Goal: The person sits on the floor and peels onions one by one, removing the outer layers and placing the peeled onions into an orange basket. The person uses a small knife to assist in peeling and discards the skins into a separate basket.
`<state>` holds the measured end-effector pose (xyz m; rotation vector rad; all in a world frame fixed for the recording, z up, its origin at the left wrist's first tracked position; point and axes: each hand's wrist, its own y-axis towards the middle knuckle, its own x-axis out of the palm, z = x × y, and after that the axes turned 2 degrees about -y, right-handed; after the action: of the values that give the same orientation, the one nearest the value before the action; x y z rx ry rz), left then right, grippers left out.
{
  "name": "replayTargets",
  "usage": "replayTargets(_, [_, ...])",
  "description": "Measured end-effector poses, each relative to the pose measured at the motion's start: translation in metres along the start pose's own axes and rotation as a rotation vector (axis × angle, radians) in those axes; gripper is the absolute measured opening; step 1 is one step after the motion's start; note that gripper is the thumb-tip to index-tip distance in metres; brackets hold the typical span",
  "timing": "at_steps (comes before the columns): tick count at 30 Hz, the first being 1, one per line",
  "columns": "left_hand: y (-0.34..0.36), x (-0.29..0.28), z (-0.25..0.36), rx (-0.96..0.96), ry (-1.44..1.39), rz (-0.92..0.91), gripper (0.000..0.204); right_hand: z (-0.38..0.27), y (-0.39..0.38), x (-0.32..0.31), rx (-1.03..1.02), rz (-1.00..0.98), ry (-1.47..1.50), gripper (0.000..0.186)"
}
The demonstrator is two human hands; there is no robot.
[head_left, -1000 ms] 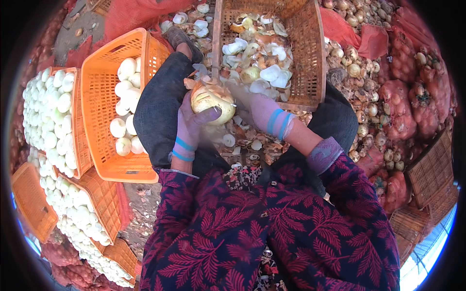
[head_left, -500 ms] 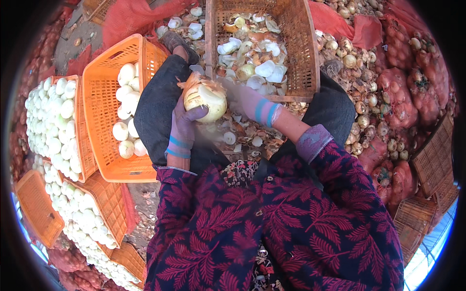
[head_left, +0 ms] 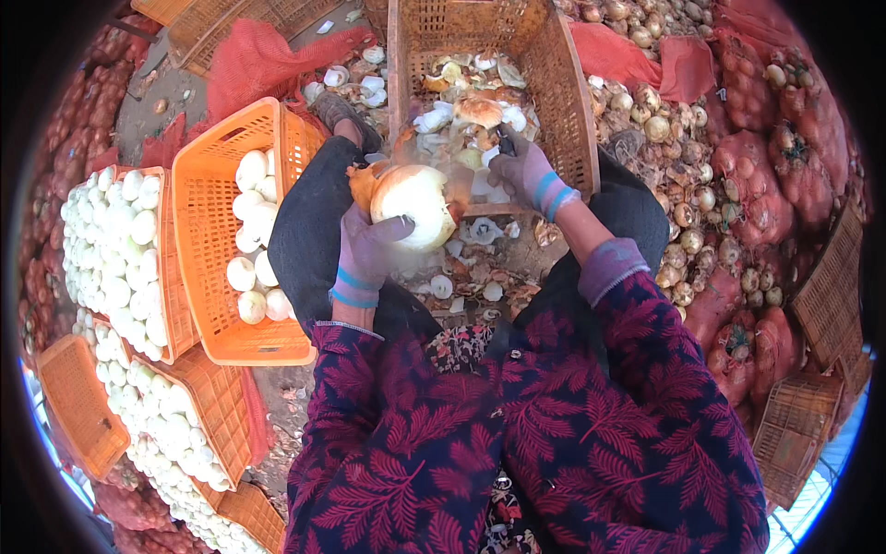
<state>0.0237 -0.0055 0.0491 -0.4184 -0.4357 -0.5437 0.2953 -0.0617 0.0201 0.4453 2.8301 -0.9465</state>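
Observation:
My left hand (head_left: pixel 367 240), in a purple glove, grips a large onion (head_left: pixel 411 205), now showing white flesh with loose orange-brown skin at its edges. My right hand (head_left: pixel 526 171), also gloved, is closed on a small dark-handled tool (head_left: pixel 507 143), apparently a knife; its blade is hard to make out. It is to the right of the onion, over the near end of a brown plastic crate (head_left: pixel 577 111) holding onion skins and scraps (head_left: pixel 438 120). Peels also lie on the ground (head_left: pixel 461 286) between my legs.
An orange crate (head_left: pixel 249 342) with white peeled onions (head_left: pixel 242 273) stands at my left, beside several crates heaped with more (head_left: pixel 120 258). At my right are loose unpeeled onions (head_left: pixel 657 127), red mesh sacks of onions (head_left: pixel 748 194) and stacked brown crates (head_left: pixel 826 291). Red netting (head_left: pixel 245 69) lies ahead.
My right hand has risen away from the onion toward the crate, exposing the dark tool. The onion has turned and shows more white flesh. The whole view has shifted slightly.

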Motion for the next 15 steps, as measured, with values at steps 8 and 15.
replayTargets(8, [0.015, -0.006, -0.019, 0.099, 0.392, 0.057, 0.059, 0.001, -0.049, 0.047, -0.037, -0.349, 0.236, 0.071])
replayTargets(15, [0.001, -0.019, -0.030, 0.161, 0.669, 0.210, 0.044, 0.003, -0.049, 0.063, -0.315, -0.146, -0.034, 0.059])
